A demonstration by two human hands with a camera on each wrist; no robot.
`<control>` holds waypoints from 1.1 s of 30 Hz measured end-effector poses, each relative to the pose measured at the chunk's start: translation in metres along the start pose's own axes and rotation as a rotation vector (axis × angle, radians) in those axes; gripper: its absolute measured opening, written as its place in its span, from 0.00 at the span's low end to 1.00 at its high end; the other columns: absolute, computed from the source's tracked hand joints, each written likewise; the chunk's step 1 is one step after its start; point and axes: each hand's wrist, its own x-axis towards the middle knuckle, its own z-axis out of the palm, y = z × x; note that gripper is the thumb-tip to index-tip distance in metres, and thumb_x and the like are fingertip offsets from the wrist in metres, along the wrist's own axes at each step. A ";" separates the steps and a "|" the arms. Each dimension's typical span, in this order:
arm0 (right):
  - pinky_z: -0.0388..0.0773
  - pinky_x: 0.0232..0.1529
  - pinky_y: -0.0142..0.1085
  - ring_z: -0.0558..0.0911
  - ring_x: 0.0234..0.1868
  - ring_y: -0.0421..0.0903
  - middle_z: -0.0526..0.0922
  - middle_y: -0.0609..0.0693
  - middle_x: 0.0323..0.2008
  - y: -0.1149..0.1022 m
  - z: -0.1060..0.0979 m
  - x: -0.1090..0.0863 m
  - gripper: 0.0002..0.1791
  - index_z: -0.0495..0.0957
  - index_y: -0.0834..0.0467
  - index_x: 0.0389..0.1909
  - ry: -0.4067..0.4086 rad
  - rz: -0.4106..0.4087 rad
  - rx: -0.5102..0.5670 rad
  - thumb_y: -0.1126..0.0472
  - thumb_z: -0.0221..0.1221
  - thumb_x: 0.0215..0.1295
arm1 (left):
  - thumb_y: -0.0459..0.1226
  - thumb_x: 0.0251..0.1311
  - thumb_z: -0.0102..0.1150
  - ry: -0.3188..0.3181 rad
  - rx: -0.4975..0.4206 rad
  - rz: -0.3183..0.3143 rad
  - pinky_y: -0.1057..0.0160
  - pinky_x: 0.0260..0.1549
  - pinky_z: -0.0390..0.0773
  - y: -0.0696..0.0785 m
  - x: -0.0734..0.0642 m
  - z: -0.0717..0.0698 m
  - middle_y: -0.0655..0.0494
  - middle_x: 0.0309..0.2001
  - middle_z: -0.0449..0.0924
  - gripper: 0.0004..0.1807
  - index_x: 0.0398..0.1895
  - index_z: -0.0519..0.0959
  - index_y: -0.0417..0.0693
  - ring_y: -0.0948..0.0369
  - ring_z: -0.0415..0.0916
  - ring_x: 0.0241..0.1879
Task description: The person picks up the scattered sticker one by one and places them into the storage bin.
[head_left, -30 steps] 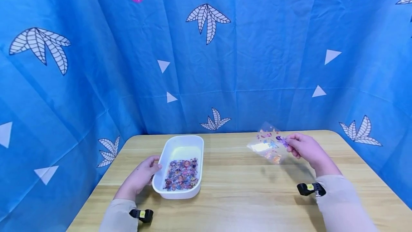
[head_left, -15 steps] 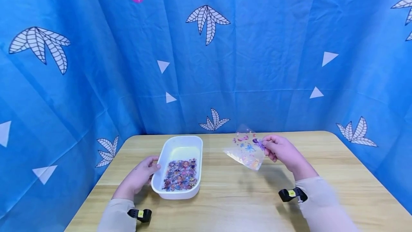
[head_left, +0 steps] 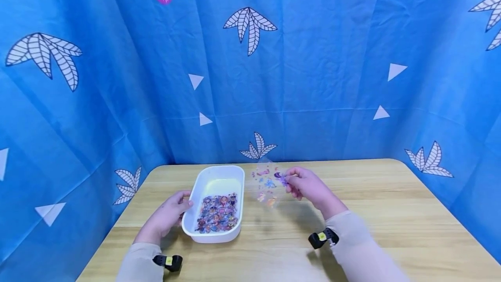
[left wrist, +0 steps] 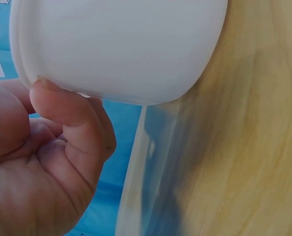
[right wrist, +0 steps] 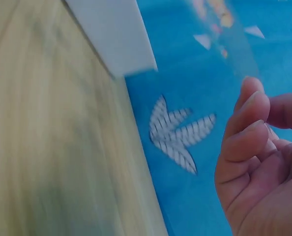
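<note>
My left hand (head_left: 171, 212) grips the left rim of a white plastic tub (head_left: 213, 237), thumb over the edge and fingers curled outside it. Colourful cartoon stickers (head_left: 218, 214) cover the front part of the tub's floor. To the right of the tub, my right hand (head_left: 311, 188) pinches a clear sticker sheet (head_left: 266, 182) by its right edge, between thumb and fingers. Small purple, blue and orange pictures are printed on that sheet, which is held up above the table. In the right wrist view the sheet (right wrist: 224, 29) looks blurred.
The wooden table (head_left: 368, 203) reaches back to a blue curtain (head_left: 325, 77) with leaf and triangle prints, which also hangs along both sides. A small black camera is strapped on each sleeve (head_left: 352, 238).
My right hand has carried the sticker sheet leftward, from the right part of the table to close beside the tub. My left hand keeps its hold on the rim.
</note>
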 end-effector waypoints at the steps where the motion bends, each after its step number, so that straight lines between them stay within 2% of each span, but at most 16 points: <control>1: 0.72 0.24 0.34 0.75 0.24 0.47 0.81 0.54 0.29 -0.002 0.007 0.001 0.10 0.75 0.62 0.49 -0.007 -0.002 0.001 0.61 0.51 0.76 | 0.38 0.77 0.47 -0.002 0.000 0.001 0.52 0.41 0.82 0.000 0.000 0.000 0.41 0.51 0.75 0.25 0.73 0.63 0.41 0.51 0.80 0.45; 8: 0.76 0.27 0.37 0.81 0.30 0.56 0.84 0.62 0.37 -0.013 0.057 0.011 0.12 0.73 0.60 0.54 -0.058 0.015 0.015 0.62 0.54 0.73 | 0.37 0.78 0.46 -0.018 -0.005 0.014 0.53 0.39 0.82 0.000 0.002 -0.001 0.40 0.51 0.75 0.25 0.73 0.62 0.40 0.50 0.79 0.45; 12: 0.75 0.27 0.36 0.81 0.28 0.52 0.84 0.64 0.40 -0.011 0.081 0.012 0.15 0.71 0.59 0.55 -0.060 0.006 -0.008 0.61 0.57 0.71 | 0.38 0.78 0.47 -0.018 -0.007 0.014 0.53 0.39 0.82 0.000 0.003 0.000 0.40 0.51 0.75 0.25 0.73 0.62 0.39 0.50 0.80 0.45; 15: 0.73 0.25 0.36 0.77 0.25 0.47 0.83 0.61 0.38 -0.009 0.093 0.012 0.18 0.71 0.59 0.57 -0.058 -0.010 -0.045 0.60 0.60 0.69 | 0.38 0.78 0.47 -0.010 -0.006 0.013 0.53 0.39 0.82 0.000 0.004 0.001 0.41 0.50 0.75 0.25 0.73 0.63 0.40 0.51 0.80 0.44; 18: 0.72 0.26 0.37 0.75 0.25 0.47 0.81 0.57 0.34 -0.006 0.099 0.012 0.22 0.71 0.58 0.58 -0.064 -0.013 -0.071 0.58 0.62 0.66 | 0.38 0.78 0.47 -0.008 -0.006 0.014 0.53 0.39 0.82 0.001 0.004 0.002 0.41 0.51 0.76 0.25 0.73 0.63 0.40 0.51 0.80 0.44; 23: 0.75 0.29 0.40 0.78 0.27 0.50 0.79 0.53 0.32 -0.002 0.105 0.010 0.25 0.71 0.59 0.60 -0.090 -0.011 -0.117 0.54 0.65 0.66 | 0.38 0.78 0.46 -0.014 -0.004 0.010 0.52 0.39 0.82 0.001 0.001 0.003 0.40 0.51 0.76 0.25 0.73 0.62 0.39 0.50 0.79 0.45; 33: 0.78 0.35 0.44 0.79 0.32 0.51 0.80 0.54 0.35 -0.006 0.103 0.004 0.23 0.72 0.57 0.60 -0.138 -0.017 -0.105 0.56 0.63 0.66 | 0.38 0.78 0.46 -0.029 -0.026 0.025 0.50 0.40 0.83 0.003 -0.001 0.001 0.38 0.52 0.74 0.26 0.74 0.60 0.38 0.49 0.80 0.46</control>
